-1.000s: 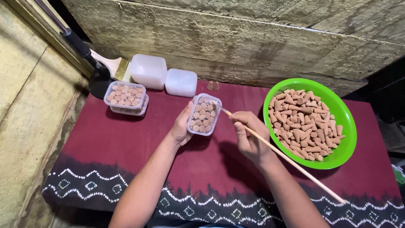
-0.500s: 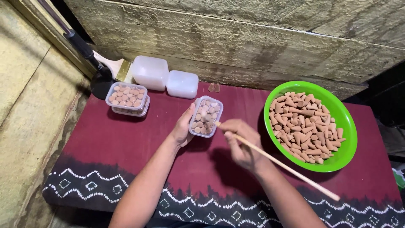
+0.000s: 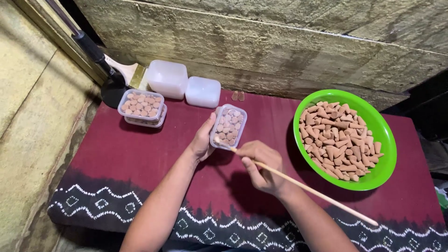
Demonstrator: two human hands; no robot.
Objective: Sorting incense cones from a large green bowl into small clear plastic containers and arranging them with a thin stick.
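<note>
The left hand (image 3: 201,142) was wrapped around a small clear box (image 3: 228,126) and held it tipped up just left of the green bowl (image 3: 387,140). The right hand (image 3: 262,165) pinched a long thin stick (image 3: 308,188), and the tip of the stick touched the near edge of the box. The box looked almost full of little brown cones. A filled box (image 3: 141,105) sat further left of the bowl on top of another one, so some of the packing looked done. The bowl held a big heap of cones (image 3: 338,140), so a lot looked left to pack. Two white lids or tubs (image 3: 185,85) lay far left of the bowl by the wall (image 3: 261,42). I could not tell which they were. The lower box of the stack was mostly hidden.
</note>
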